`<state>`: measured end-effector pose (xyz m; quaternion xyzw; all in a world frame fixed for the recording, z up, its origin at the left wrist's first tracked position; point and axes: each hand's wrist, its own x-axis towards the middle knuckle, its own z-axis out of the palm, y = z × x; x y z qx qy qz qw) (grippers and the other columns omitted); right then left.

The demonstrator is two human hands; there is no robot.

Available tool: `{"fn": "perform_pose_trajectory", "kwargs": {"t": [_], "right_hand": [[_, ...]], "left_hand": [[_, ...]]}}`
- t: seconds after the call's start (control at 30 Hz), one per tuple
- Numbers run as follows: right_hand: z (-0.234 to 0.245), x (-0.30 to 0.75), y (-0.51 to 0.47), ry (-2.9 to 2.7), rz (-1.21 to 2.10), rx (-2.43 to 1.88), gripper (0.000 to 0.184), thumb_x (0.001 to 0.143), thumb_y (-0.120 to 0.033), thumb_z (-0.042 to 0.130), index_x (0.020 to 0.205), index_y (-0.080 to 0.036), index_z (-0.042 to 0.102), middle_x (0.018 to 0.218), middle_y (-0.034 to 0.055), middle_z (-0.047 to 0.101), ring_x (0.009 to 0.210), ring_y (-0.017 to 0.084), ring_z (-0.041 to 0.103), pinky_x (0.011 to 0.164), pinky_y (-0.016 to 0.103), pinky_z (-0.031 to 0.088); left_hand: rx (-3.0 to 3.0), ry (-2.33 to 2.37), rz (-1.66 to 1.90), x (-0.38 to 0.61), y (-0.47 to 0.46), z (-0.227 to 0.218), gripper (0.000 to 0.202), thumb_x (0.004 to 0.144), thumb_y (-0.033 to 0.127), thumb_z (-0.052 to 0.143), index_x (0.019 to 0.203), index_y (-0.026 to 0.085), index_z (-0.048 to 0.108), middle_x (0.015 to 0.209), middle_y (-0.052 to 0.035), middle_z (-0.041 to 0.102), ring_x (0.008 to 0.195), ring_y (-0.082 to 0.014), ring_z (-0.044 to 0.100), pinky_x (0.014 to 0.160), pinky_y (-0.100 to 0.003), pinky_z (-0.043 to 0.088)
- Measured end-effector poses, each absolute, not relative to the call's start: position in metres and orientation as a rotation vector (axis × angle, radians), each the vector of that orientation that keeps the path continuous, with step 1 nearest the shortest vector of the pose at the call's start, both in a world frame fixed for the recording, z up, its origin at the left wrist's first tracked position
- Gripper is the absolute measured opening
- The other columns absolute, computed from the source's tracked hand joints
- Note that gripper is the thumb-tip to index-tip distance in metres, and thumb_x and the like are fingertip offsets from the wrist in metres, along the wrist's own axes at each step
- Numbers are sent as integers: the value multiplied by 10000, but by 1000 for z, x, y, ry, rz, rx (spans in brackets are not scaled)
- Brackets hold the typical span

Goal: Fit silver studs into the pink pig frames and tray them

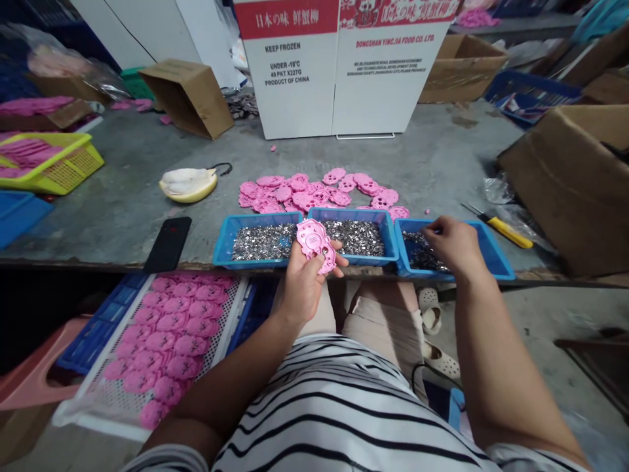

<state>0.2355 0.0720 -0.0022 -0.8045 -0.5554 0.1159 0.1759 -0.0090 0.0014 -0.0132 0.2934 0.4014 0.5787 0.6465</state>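
Note:
My left hand (305, 278) grips a pink plastic plate (314, 242) with a wavy rim and small holes, held over the gap between two blue bins. The left blue bin (223, 246) and the middle blue bin (390, 239) hold many small shiny metal pieces. Over the right blue bin (491, 252), which has darker small pieces in it, my right hand (455, 242) is closed with thumb and fingertips pinched together. Whatever lies between those fingertips is too small to make out. A heap of similar pink plates (304, 191) lies just behind the bins.
A black phone (168, 244) lies at the table's front edge, near a yellow bowl-shaped item (189, 185). A yellow-handled screwdriver (508, 231) rests by a cardboard box (570, 190). A large white carton (339, 78) stands behind. Low at left, a white tray (93, 400) holds rows of pink plates.

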Motion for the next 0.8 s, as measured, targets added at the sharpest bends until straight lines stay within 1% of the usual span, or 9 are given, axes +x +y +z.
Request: {"fn": "perform_pose_trajectory", "kwargs": {"t": [0.07,0.13,0.17,0.27,0.37,0.47,0.6,0.7,0.8], "right_hand": [[-2,233,68,-1367,469,-2064,104,702,-150,630,648,-168,543,563,26,532,545,151,477,558,274,340],[-2,224,62,-1264,716,-1771,169,649,-221,690,632,-171,529,510,-9,485,460,109,405,479,249,318],[-2,217,59,-1260,851,-1617,214,623,-267,729,638,-167,540,515,-12,495,439,95,393,448,238,310],[0,191,45,-1330,1179,-1249,347,554,-354,834,653,-149,571,625,20,591,440,74,437,416,219,339],[3,166,32,-1320,1366,-1061,352,575,-340,865,704,-150,598,640,6,605,443,75,477,413,206,373],[4,152,26,-1297,1432,-979,306,603,-323,863,729,-151,644,615,7,610,433,75,485,408,201,392],[3,146,25,-1282,1367,-931,237,608,-273,852,647,-146,655,713,47,672,468,74,514,400,184,399],[2,144,24,-1289,1336,-934,219,619,-270,838,636,-151,656,744,56,683,508,86,539,392,173,386],[2,143,26,-1302,1288,-959,213,622,-274,828,641,-153,654,747,58,682,517,92,535,392,180,377]], "left_hand": [[675,923,1305,-8,2,-13,461,701,261,544,1120,151,386,1064,-99,621,708,-87,611,557,-189,475],[684,929,1288,-6,2,-13,459,699,266,543,1113,152,381,1065,-97,621,697,-81,605,550,-186,472],[691,927,1277,-5,2,-12,457,700,267,541,1113,152,381,1054,-92,620,690,-80,603,546,-186,471],[734,928,1250,-1,1,-11,450,702,273,551,1103,152,387,993,-65,612,665,-80,601,522,-178,457],[793,957,1232,3,-1,-10,460,703,289,584,1088,158,369,956,-45,603,642,-70,591,505,-166,445],[826,973,1230,4,-3,-7,458,700,297,594,1064,162,350,936,-35,591,617,-54,579,494,-158,442],[825,1022,1248,3,-6,-5,459,674,288,615,1033,159,358,879,-6,563,587,-49,570,473,-154,433],[817,1023,1237,3,-6,-5,455,676,298,633,1017,154,369,820,5,553,575,-54,567,463,-153,428],[778,975,1227,5,-3,-6,473,680,309,643,1042,158,379,844,-3,569,585,-59,575,458,-150,422]]}}
